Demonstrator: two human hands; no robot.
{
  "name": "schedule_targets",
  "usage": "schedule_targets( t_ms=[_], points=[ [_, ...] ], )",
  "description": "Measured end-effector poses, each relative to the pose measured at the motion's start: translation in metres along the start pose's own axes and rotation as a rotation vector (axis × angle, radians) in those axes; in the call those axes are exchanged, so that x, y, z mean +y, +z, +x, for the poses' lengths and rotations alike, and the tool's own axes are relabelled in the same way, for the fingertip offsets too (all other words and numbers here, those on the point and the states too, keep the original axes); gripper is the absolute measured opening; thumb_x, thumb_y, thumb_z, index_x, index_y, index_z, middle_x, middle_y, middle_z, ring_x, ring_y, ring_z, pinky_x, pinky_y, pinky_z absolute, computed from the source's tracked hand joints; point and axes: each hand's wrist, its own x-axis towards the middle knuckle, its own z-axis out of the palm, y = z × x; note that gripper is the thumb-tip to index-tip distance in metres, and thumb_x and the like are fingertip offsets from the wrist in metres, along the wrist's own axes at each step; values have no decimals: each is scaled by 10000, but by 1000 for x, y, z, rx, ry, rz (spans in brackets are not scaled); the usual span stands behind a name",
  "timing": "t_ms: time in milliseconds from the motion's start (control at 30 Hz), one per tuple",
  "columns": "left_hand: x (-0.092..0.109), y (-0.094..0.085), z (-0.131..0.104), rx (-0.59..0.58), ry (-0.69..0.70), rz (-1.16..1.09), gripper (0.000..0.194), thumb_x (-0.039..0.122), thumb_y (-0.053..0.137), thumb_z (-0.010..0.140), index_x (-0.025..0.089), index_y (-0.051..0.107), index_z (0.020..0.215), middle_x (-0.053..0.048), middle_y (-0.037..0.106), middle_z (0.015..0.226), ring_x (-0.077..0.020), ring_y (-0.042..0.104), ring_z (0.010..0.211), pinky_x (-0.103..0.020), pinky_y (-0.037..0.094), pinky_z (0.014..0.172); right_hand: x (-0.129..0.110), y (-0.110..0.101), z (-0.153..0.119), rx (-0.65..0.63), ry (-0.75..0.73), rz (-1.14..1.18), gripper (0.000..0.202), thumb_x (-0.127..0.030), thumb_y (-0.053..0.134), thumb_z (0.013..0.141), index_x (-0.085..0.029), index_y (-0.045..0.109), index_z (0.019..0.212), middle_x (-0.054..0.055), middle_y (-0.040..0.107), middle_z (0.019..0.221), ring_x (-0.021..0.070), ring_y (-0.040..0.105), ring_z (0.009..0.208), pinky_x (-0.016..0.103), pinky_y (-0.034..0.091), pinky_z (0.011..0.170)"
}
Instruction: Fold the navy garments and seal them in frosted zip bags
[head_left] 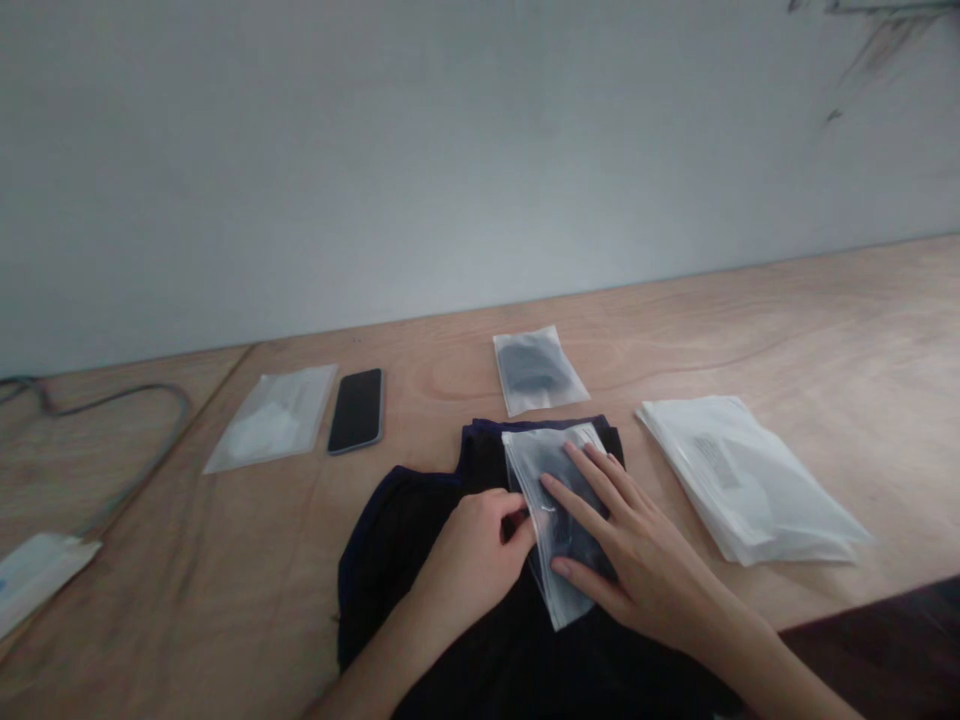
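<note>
A frosted zip bag (551, 510) with something dark inside lies on a black garment (405, 540) with dark blue edging. My left hand (480, 550) is closed in a pinch at the bag's left edge, along the zip strip. Across the bag's right side my right hand (622, 530) lies flat with its fingers spread, touching the plastic. What the dark content is cannot be made out through the plastic. Another frosted bag (536, 370) with a dark item in it rests just beyond the garment.
To the right is a stack of white frosted bags (750, 480). On the left are a phone (357, 410), a frosted bag (277, 415) with something white inside, a white object (41, 575) and a grey cable (161, 450). Behind the wooden table (825, 330) stands a pale wall (450, 180).
</note>
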Motion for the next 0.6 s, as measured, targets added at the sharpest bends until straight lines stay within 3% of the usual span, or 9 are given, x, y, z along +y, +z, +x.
schedule_targets(
  t_ms=[200, 333, 500, 600],
  points=[
    [0, 4, 0, -10, -4, -107, 268, 358, 588, 982, 181, 784, 1029, -19, 749, 816, -166, 618, 646, -255, 441, 607, -1, 2, 0, 17, 7, -5, 742, -474, 625, 1015, -265, 339, 1667, 155, 148, 1776, 423, 166, 1620, 691, 380, 1211],
    [-1, 9, -2, 70, -44, -96, 193, 315, 655, 924, 169, 767, 981, 3, 668, 692, -160, 571, 593, -261, 420, 581, 0, 4, 1, 7, 6, 12, 770, -461, 650, 1004, -270, 323, 1674, 143, 158, 1774, 429, 163, 1617, 703, 385, 1201],
    [6, 4, -16, 174, -27, -312, 158, 343, 661, 937, 193, 707, 924, -32, 739, 906, -202, 711, 836, -265, 544, 745, 6, 1, 2, 4, 16, 76, 760, -423, 626, 1026, -262, 282, 1685, 123, 287, 1743, 374, 220, 1614, 656, 415, 1210],
    [-1, -6, -32, 240, -63, -507, 205, 409, 668, 949, 210, 714, 967, -16, 748, 935, -205, 713, 901, -263, 560, 808, 9, 3, 0, 10, 4, 77, 724, -402, 595, 1049, -242, 283, 1682, 116, 364, 1712, 353, 229, 1614, 631, 417, 1224]
  ],
)
